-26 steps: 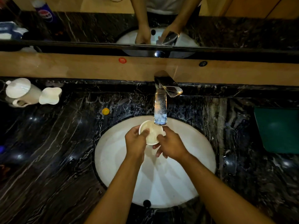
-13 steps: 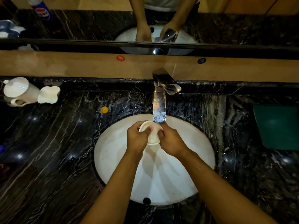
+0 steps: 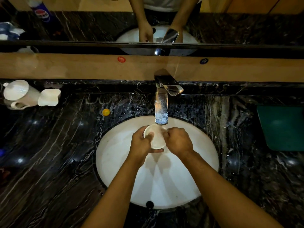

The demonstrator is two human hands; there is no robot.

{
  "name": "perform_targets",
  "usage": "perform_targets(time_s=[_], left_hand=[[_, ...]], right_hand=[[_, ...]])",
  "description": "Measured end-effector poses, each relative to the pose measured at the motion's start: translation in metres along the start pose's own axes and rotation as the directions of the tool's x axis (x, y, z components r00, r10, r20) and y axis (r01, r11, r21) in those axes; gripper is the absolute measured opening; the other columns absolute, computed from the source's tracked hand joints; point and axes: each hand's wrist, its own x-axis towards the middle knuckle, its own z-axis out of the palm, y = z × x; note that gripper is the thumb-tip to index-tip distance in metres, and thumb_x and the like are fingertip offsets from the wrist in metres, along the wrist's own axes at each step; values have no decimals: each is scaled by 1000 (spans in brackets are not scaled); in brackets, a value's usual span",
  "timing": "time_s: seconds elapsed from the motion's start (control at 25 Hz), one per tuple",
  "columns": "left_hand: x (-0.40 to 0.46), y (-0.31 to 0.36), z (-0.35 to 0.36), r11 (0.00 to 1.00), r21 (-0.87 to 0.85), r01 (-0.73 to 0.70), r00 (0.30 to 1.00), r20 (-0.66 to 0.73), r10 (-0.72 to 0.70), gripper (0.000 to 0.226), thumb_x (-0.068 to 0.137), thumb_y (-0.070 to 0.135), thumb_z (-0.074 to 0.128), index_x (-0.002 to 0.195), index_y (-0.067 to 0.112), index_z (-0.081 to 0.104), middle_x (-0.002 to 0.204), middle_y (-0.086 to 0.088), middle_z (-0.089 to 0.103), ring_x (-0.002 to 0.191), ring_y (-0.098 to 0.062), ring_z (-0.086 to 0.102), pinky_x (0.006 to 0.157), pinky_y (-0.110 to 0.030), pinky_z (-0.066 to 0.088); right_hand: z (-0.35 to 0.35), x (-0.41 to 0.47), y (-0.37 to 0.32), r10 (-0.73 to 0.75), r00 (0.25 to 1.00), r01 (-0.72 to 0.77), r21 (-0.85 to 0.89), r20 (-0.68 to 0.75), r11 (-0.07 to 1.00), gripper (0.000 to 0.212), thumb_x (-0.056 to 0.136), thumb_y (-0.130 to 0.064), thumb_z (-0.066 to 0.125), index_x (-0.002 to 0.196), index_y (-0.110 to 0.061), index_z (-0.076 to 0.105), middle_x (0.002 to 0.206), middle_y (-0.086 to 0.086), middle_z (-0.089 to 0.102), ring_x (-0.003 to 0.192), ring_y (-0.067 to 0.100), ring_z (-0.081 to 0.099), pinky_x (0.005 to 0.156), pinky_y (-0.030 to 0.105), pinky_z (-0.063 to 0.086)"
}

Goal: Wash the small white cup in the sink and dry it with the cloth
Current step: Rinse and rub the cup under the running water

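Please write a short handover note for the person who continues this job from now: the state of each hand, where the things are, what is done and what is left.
Left hand: grips the small white cup, thumb over its rim.
Right hand: grips the cup from the other side.
The cup is tilted over the white sink, just below the running stream of the tap.
The green cloth lies on the dark counter to the right, untouched.
Done: the cup is at the water, washing is under way.
Left: finish rinsing, probably shut the tap, then dry the cup with the cloth.
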Motion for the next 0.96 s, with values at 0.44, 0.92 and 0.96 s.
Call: perform_targets(time_s=[0.44,0.92,0.96], left_hand=[[7,1,5,985,136,-104,984,-133,122,19,93,0,63,96,15,74,94,-9,77,82,-24,72,66,-33,60],[6,-1,7,979,-204,3,987,-158,-36,16,90,0,69,105,4,69,85,-17,75,61,-30,67,52,-40,58],[4,-3,9,980,-198,-24,984,-175,-12,16,92,-1,64,107,5,69,87,-17,75,59,-28,66,50,-39,56]], right_hand=[[5,-6,-4,-78,974,-64,587,214,807,29,102,-7,36,125,-12,51,81,16,69,48,24,66,45,33,54],[10,-9,-22,1,986,-116,689,164,716,31,101,-7,34,131,-14,40,95,21,67,57,20,62,46,30,47],[12,-11,-24,18,984,-145,736,177,662,30,100,-5,34,129,-14,41,93,22,66,53,21,62,45,32,47]])
